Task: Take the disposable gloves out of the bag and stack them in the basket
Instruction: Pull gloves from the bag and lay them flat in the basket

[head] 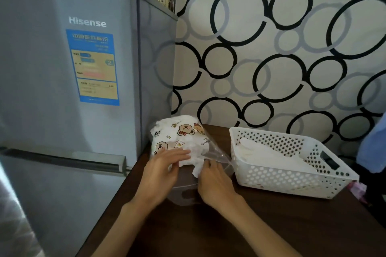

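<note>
The bag (pixel 179 137), clear plastic printed with cartoon bears and packed with white disposable gloves, stood on the dark wooden tabletop (pixel 271 215) just right of the refrigerator (pixel 69 89). Its open mouth faced toward 3 o'clock, in the direction of the basket (pixel 292 177).

The left hand (pixel 165 171) lay on the front of the bag, at its 6 o'clock side. The fingers (pixel 179 155) were nearly straight and flat against the plastic, pressing it and not curled round anything.

The right hand (pixel 215 181) was at the bag's mouth, at roughly 4 o'clock from the bag. Its fingers were curled and pinched a crumpled white glove (pixel 195 170) that protruded from the opening. A loose flap of clear plastic extended from the mouth toward the basket.

The basket, white with perforated walls, sat on the tabletop at 3 o'clock from the bag, near it but apart. Pale gloves (pixel 269 155) already lay flat inside it.

The refrigerator, grey with a blue and yellow label (pixel 95 67) on its door, stood at 9 o'clock from the bag. A wall covering (pixel 271 48) patterned with black and grey rings ran behind the tabletop at 12 o'clock. A blue cloth item (pixel 373 148) was visible at the frame's 3 o'clock edge.
</note>
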`<action>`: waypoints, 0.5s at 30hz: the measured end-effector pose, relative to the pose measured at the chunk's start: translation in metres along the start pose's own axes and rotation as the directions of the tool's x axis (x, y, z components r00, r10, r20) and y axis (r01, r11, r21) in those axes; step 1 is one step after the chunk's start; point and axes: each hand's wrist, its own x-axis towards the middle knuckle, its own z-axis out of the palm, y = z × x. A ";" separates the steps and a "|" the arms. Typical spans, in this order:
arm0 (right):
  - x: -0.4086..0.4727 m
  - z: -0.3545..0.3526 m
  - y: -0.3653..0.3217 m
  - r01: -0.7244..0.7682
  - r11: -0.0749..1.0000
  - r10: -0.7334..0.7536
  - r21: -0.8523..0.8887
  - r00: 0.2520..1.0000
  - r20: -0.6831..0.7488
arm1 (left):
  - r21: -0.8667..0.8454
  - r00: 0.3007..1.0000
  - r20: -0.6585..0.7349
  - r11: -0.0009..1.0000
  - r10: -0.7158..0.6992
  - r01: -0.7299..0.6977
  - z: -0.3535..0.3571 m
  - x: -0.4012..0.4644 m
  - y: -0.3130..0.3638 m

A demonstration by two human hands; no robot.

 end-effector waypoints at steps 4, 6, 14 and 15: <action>0.019 0.010 -0.013 -0.110 0.991 0.099 -0.080 0.986 -0.131 | -0.098 1.000 -0.022 0.995 0.017 -0.019 0.005 -0.006 0.005; 0.017 0.011 -0.017 -0.080 0.990 0.062 -0.117 0.986 -0.153 | -0.164 1.000 0.009 0.986 0.030 -0.028 0.006 -0.007 0.010; -0.018 -0.020 -0.003 0.174 0.975 -0.126 0.139 0.945 -0.303 | -0.187 0.986 0.141 0.975 -0.093 0.118 -0.001 -0.008 0.013; -0.020 -0.026 0.001 0.187 0.969 -0.131 0.163 0.944 -0.303 | -0.169 0.985 0.139 0.977 -0.104 0.127 -0.002 -0.008 0.012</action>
